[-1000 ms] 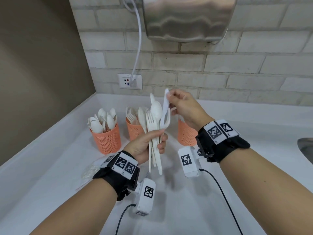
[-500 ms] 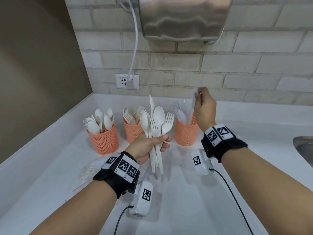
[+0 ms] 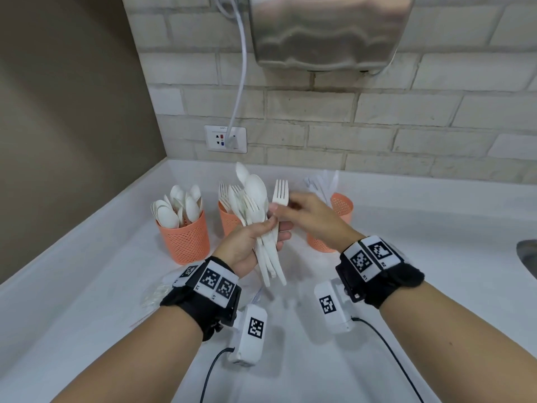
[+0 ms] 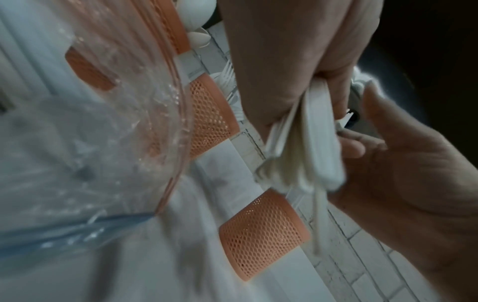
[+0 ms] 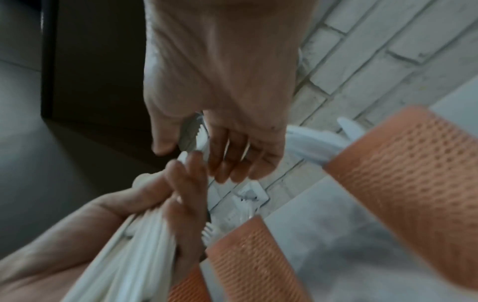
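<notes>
My left hand (image 3: 274, 229) grips a bundle of white plastic cutlery (image 3: 255, 199) by the handles, with spoons and forks fanned upward over the counter. My right hand (image 3: 286, 206) reaches in from the right and pinches one white fork (image 3: 280, 190) at the bundle's right edge, just below its tines. In the right wrist view, the thumb and fingers of my right hand (image 5: 196, 151) close on the fork (image 5: 192, 132). In the left wrist view, the bundle's handles (image 4: 305, 153) stick out below my fist.
Three orange mesh cups stand by the wall: one with spoons (image 3: 186, 242), one with forks (image 3: 228, 225), one with knives (image 3: 343, 205). A clear plastic bag (image 3: 157, 295) lies on the white counter (image 3: 290, 359). A steel hand dryer (image 3: 328, 30) hangs above, and a sink edge (image 3: 527, 257) shows at the right.
My right hand left a white knife in the right cup and came back left to the bundle, where it now pinches a fork. My left hand kept holding the bundle.
</notes>
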The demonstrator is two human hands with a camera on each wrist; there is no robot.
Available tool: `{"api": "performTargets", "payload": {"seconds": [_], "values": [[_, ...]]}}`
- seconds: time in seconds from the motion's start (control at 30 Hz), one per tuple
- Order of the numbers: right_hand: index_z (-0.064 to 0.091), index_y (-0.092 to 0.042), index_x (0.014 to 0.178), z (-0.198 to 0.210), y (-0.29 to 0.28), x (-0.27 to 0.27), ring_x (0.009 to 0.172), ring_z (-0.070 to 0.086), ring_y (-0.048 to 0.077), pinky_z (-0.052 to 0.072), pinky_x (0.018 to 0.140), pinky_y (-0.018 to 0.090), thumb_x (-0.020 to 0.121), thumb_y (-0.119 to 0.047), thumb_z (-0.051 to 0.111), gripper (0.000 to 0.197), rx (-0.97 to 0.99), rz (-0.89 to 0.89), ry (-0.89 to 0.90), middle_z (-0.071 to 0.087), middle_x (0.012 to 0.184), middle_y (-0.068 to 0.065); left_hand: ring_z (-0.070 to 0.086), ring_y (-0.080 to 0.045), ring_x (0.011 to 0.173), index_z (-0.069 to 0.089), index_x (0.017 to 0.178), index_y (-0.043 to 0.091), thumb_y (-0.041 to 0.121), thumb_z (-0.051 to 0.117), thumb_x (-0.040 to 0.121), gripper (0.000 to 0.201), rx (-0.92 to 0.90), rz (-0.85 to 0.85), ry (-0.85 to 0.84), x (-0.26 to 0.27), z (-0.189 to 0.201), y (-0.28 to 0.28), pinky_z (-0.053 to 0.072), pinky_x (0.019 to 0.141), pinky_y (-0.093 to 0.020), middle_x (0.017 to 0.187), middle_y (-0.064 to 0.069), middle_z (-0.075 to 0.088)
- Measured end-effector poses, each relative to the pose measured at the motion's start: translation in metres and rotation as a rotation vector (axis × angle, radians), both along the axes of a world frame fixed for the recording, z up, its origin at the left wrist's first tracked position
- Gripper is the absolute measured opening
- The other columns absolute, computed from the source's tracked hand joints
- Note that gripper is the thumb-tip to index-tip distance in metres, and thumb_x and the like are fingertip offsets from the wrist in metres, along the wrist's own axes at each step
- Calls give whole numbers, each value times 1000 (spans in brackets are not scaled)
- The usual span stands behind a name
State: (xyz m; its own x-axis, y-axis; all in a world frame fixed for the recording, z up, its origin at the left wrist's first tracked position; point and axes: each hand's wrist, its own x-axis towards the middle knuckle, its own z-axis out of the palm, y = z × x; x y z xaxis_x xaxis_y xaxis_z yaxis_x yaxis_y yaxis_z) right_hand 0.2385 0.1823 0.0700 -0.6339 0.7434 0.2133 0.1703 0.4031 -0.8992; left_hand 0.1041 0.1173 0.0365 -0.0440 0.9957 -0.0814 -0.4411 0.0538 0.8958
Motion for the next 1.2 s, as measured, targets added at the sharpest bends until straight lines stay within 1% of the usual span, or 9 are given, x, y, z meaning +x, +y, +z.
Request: {"api": "performTargets", "payload": {"seconds": [0.13,0.23,0.33,0.43,0.57,0.77,0.97,1.13,1.2], "values": [[64,-9,82,-4,-11,-12,66,64,11,51,70,22,96,-19,48,23,-225,21,82,67,75,5,72,-13,75,63,99,7,7,42,96,21,-5,-21,-29,-7,2,-4,57,64,-22,80,-5,75],[54,-5,83,6,-16,-19,65,65,15,54,63,21,101,-19,35,30,-299,-46,270,65,76,7,71,-19,88,57,115,0,7,44,94,26,-1,-1,-93,-13,4,-7,58,72,-28,101,-12,71],[44,-10,86,17,-19,-22,53,53,14,46,52,26,100,-26,36,23,-279,-153,438,49,62,2,71,-18,79,54,113,-2,2,51,89,24,2,66,-99,-21,0,-6,57,66,-29,95,-13,67],[50,-17,79,19,-26,-27,43,38,7,32,39,18,93,-23,54,16,-167,-138,280,43,56,-4,58,-12,57,53,89,8,0,62,83,13,46,64,-20,-23,-1,-5,52,57,-25,66,-1,57],[61,0,88,5,-36,-40,58,57,16,49,46,24,74,-17,76,27,-107,-79,56,57,69,8,63,-5,63,60,96,12,-16,46,85,33,95,23,159,-19,6,-14,50,57,-21,67,6,66],[54,-6,67,5,-36,-41,39,47,3,35,37,14,89,-7,52,21,-161,-147,62,50,55,0,58,-12,66,59,102,7,9,54,90,14,108,-43,103,-25,6,-25,51,61,-24,71,-2,60],[52,-10,91,1,-42,-49,46,57,0,45,45,17,98,-19,42,15,-284,-156,234,59,66,1,62,-25,89,62,105,6,8,44,95,21,96,16,77,-31,12,-34,46,96,-39,91,-11,64],[45,-10,98,11,-48,-54,42,52,6,45,41,21,96,-13,46,4,-245,-153,372,54,62,3,52,-9,58,58,103,6,20,42,97,22,63,53,71,-39,17,-38,50,56,-22,72,-3,55],[49,-10,95,11,-52,-58,36,48,2,37,36,15,90,-4,54,9,-257,-70,327,53,57,-1,56,-12,66,55,114,6,31,35,99,35,43,82,82,-41,18,-38,53,60,-25,82,-11,58]]}}
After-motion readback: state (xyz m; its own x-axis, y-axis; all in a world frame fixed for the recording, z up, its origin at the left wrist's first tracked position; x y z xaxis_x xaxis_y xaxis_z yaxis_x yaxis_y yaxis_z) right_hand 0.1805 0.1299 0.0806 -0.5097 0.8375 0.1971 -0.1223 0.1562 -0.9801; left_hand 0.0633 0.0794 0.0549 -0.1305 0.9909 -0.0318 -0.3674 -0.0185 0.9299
